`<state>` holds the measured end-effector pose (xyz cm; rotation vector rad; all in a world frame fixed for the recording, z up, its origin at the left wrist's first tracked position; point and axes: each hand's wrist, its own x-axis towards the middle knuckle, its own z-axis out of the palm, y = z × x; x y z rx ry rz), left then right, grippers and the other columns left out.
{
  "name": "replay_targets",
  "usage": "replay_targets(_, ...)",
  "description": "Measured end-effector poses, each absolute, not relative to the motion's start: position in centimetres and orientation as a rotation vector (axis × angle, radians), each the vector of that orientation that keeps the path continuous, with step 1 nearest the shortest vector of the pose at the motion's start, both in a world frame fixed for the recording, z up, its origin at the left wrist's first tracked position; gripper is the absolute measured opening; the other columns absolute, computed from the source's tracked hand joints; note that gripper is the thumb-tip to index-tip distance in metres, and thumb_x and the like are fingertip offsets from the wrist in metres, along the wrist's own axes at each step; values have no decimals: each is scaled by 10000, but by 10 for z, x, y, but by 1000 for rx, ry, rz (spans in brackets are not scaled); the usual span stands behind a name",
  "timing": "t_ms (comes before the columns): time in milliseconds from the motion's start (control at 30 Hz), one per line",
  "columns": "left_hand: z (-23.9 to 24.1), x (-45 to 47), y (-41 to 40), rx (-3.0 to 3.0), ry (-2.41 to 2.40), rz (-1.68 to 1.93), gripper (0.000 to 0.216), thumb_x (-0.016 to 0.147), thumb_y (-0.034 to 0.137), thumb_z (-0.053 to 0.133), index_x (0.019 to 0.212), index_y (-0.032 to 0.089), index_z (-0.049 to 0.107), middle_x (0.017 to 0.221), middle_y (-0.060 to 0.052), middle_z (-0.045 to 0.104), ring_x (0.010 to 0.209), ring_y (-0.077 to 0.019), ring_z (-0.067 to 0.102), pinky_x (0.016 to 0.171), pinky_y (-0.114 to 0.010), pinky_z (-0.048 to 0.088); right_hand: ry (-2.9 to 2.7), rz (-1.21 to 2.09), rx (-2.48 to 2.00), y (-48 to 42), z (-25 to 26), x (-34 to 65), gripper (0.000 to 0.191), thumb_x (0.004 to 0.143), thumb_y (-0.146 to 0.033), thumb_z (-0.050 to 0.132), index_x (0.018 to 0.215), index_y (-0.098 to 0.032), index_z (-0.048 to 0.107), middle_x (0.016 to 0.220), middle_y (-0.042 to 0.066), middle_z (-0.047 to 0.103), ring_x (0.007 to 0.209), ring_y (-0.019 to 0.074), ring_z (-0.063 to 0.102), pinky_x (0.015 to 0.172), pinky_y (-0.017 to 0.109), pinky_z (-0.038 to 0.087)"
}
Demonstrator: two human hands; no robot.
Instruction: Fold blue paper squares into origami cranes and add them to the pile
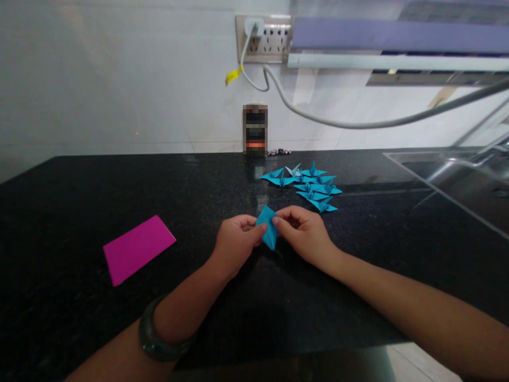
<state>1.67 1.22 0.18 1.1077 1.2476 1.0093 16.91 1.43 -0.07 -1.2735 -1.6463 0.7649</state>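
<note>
A folded piece of blue origami paper (267,229), diamond-shaped with a crease down its middle, is held just above the dark countertop. My left hand (237,239) pinches its left edge, thumb on the front face. On the opposite side, my right hand (304,233) grips the upper right edge between thumb and fingers. Fingertips behind the paper are partly hidden. Beyond my right hand lie several folded blue paper cranes (314,188) in a cluster, with one pale crane (294,170) among them.
A stack of magenta paper (139,249) lies on the black countertop (191,191) at left. A phone-like object (255,130), blurred, leans against the wall by a beaded strand (280,152). A sink edge (445,191) is at right; a cable (350,126) hangs from the socket panel (274,40).
</note>
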Motion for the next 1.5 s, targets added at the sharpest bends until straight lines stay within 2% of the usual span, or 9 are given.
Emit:
replay_targets(100, 3, 16, 13, 1113, 1274, 999, 202, 633, 312, 695, 619, 131, 607, 529, 3, 623, 485, -97, 547, 501, -211, 420, -1678, 747, -1203, 14, -1, 170, 205, 797, -327, 540, 801, -154, 650, 722, 37, 613, 646, 129, 555, 593, 263, 458)
replay_targets(200, 3, 16, 14, 1103, 1260, 1010, 217, 649, 333, 686, 620, 134, 605, 534, 6, 626, 485, -98, 553, 500, -213, 426, -1564, 954, -1153, 15, -1, 169, 272, 812, -377, 510, 824, -143, 648, 696, 28, 594, 593, 114, 542, 518, 241, 463)
replay_targets(333, 1, 16, 13, 1065, 1206, 1018, 234, 663, 356, 680, 679, 130, 624, 585, -10, 652, 523, -107, 581, 521, -217, 443, -1358, 1216, -1165, 18, -1, 166, 312, 711, -431, 632, 797, -131, 631, 621, 0, 574, 543, 99, 526, 464, 218, 464)
replay_targets(467, 1, 16, 12, 1059, 1193, 1028, 238, 664, 354, 680, 715, 127, 629, 604, -20, 661, 539, -114, 589, 526, -218, 449, -1348, 1252, -1173, 17, -2, 164, 348, 666, -452, 674, 785, -129, 623, 611, 0, 581, 534, 93, 523, 455, 207, 454)
replay_targets(600, 2, 17, 12, 1112, 1199, 1030, 261, 671, 333, 668, 842, 137, 651, 630, -14, 666, 543, -116, 588, 518, -220, 450, -1527, 1037, -1218, 14, -5, 163, 255, 672, -336, 680, 827, -141, 625, 653, 13, 603, 554, 97, 524, 496, 221, 452)
replay_targets(733, 1, 16, 14, 1217, 1244, 1004, 204, 694, 332, 630, 714, 130, 641, 579, -10, 636, 514, -115, 564, 495, -223, 439, -1708, 758, -1281, 11, -5, 162, 121, 723, -234, 605, 808, -160, 649, 681, 25, 622, 587, 111, 545, 543, 237, 456)
replay_targets(967, -5, 14, 15, 1353, 1282, 964, 201, 729, 329, 585, 666, 140, 609, 538, 8, 591, 474, -105, 523, 462, -218, 412, -1910, 471, -1263, 8, -1, 163, 135, 735, -141, 553, 778, -166, 679, 660, 19, 629, 581, 110, 556, 545, 226, 429)
replay_targets(1267, 3, 17, 13, 1134, 1190, 954, 197, 703, 334, 606, 697, 137, 626, 593, 2, 623, 527, -112, 569, 524, -243, 487, -2102, 140, -1089, 8, -3, 169, 218, 847, -223, 485, 912, -174, 687, 762, 55, 635, 679, 127, 586, 614, 228, 463)
replay_targets(1500, 1, 15, 15, 961, 1046, 956, 188, 710, 327, 613, 710, 139, 606, 602, 1, 630, 541, -100, 584, 540, -224, 488, -2283, -67, -1088, 7, 0, 172, 295, 887, -265, 416, 860, -165, 693, 761, 78, 617, 664, 135, 554, 589, 238, 431)
